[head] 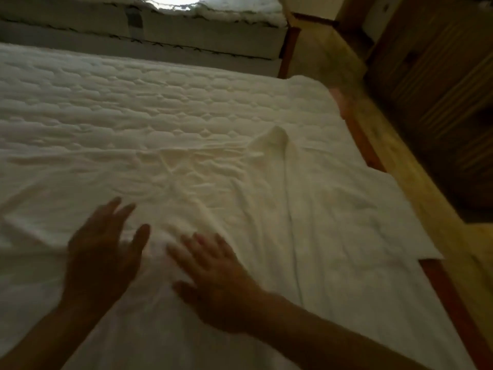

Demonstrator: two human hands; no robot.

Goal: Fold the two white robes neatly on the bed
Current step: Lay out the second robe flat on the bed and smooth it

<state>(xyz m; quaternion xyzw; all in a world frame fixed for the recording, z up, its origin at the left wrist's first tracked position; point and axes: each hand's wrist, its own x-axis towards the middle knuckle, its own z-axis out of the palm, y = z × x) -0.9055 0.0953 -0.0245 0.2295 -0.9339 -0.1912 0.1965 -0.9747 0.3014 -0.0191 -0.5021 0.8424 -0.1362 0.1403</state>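
Note:
A white robe (266, 198) lies spread flat on the quilted bed (133, 97), its collar pointing away from me and one sleeve reaching over the right edge of the mattress. My left hand (104, 249) hovers low over the robe's left part with the fingers spread and nothing in it. My right hand (216, 271) lies flat on the cloth just beside it, fingers apart. Both hands are blurred. A second robe I cannot make out as separate from the white cloth.
The bed's wooden frame (416, 188) runs along the right side, with a dark slatted wooden wall or cabinet (440, 89) beyond it. A second mattress (160, 33) stands behind the far edge of the bed.

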